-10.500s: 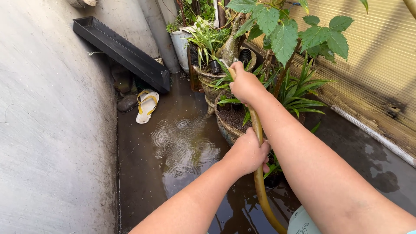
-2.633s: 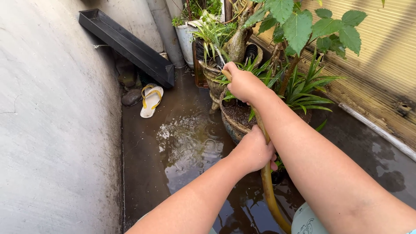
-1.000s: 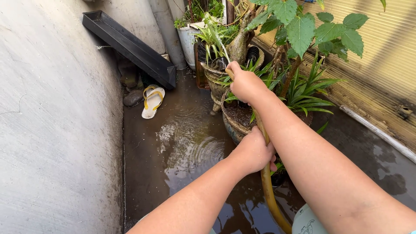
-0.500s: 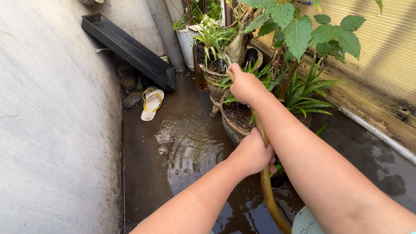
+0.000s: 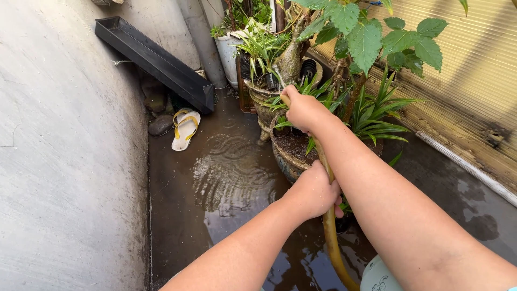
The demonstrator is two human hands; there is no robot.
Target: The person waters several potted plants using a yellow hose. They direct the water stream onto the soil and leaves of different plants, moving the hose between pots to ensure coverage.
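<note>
A grey concrete wall (image 5: 59,161) fills the left side, and a ribbed yellowish wall (image 5: 474,70) closes the right. Between them lies a wet floor (image 5: 226,183) with rippled standing water. A long black trough (image 5: 156,59) is leaned against the concrete wall at the far left corner of the floor, with a yellow-strapped sandal (image 5: 184,128) lying just below its lower end. A cluster of potted plants (image 5: 318,81) is ranged along the far edge and right side of the floor (the nearest is a round clay pot (image 5: 288,153) with dark soil).

A yellowish hose (image 5: 329,231) is held in both hands. Its long axis runs from the bottom edge of the view up and away toward the pots, slightly curved, with its far end pointed at the plants. The right hand (image 5: 304,110) is closed around the hose near its tip, above the clay pot. The left hand (image 5: 315,191) is wrapped tight around the hose farther back, nearer the body, over the wet floor beside the pot.
</note>
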